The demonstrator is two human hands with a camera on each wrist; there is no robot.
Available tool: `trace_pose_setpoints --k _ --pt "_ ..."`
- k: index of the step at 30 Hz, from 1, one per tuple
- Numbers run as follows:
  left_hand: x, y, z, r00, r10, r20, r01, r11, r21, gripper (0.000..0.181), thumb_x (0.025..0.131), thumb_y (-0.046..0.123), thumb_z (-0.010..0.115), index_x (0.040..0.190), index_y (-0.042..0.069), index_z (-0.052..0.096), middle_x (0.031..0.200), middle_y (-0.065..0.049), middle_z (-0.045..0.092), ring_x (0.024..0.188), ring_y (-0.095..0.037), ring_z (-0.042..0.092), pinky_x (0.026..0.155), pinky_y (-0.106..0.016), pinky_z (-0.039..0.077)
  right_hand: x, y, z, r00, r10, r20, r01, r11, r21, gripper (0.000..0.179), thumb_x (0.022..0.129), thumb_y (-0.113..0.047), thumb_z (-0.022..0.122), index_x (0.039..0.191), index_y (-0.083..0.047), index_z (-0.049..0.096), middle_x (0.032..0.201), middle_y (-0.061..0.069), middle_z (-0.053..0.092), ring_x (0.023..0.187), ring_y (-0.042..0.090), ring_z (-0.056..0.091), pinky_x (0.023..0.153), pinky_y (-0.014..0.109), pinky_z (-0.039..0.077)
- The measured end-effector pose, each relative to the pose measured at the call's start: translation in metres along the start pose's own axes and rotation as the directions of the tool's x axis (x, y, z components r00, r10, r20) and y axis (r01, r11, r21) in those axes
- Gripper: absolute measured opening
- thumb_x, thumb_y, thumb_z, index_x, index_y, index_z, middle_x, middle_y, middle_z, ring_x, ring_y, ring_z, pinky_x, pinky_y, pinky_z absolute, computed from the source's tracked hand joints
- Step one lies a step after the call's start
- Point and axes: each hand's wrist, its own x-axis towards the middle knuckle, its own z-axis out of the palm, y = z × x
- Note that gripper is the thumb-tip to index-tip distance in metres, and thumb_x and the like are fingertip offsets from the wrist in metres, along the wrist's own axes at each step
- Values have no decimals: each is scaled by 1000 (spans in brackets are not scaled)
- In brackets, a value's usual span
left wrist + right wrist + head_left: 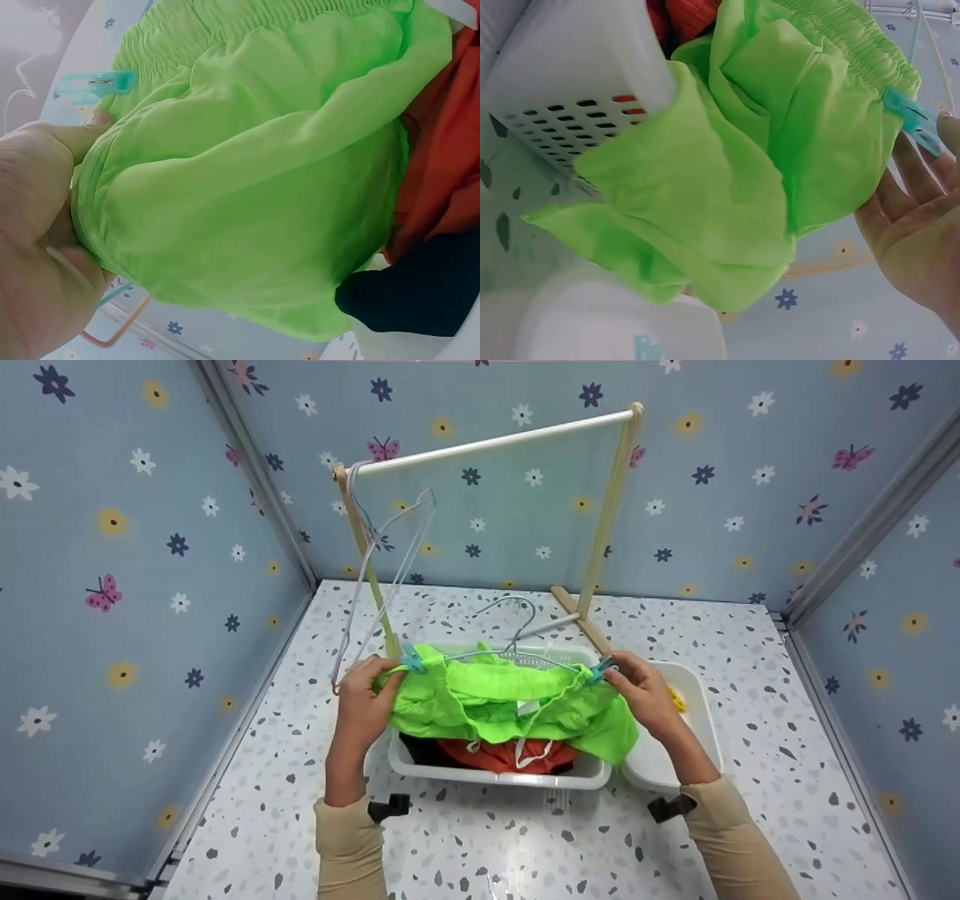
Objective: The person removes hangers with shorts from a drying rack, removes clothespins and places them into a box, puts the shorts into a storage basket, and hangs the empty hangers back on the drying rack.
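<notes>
Bright green shorts (pixel 499 682) with a gathered waistband hang from a wire hanger (pixel 517 622) over a white basket. A teal clothespin (pixel 412 658) clips the waistband at the left, and another clothespin (pixel 602 667) clips it at the right. My left hand (pixel 365 697) pinches the shorts' side edge just below the left clothespin; the thumb lies in front in the left wrist view. At the other side, my right hand (pixel 646 695) pinches the right clothespin between thumb and fingers. The right wrist view shows that clothespin (pixel 915 120) beside the fingers, with the fabric draping down.
The white basket (pixel 495 776) holds red-orange and dark clothes under the shorts. Right of it stands a white tub (pixel 701 712) with something yellow inside. Behind rises a drying rack (pixel 487 446) with a white rail, where hangers (pixel 365 577) hang at its left end.
</notes>
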Motion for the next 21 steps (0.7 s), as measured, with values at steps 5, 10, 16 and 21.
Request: trace_pose_setpoints --k 5,10,16,21 --pt "-3 -2 3 1000 15 1 -15 1000 -10 5 87 7 74 91 5 73 84 -3 66 76 -18 57 64 -29 41 -5 8 1 999 -10 -36 11 1000 28 21 95 3 58 112 16 57 99 10 68 88 16 63 75 31 51" --pt "-5 -3 3 1000 -13 10 13 1000 -22 5 87 7 73 92 7 74 88 -2 67 84 -17 60 72 -29 45 -7 22 2 999 -31 -40 34 997 67 19 95 5 56 111 16 57 104 11 70 90 15 65 77 32 51" --pt "-6 -6 2 999 -15 30 16 999 -39 6 88 6 73 93 7 74 88 -1 68 84 -17 61 71 -27 44 -5 43 1 993 -76 -85 86 990 116 16 94 7 57 106 17 58 103 14 70 89 14 66 77 27 51" --pt "-9 -9 0 997 -49 56 51 998 -42 7 90 9 70 96 8 74 93 0 69 87 -16 63 72 -27 46 -3 48 3 985 -113 -131 135 975 175 15 93 6 59 100 19 56 101 12 71 88 15 67 74 26 51"
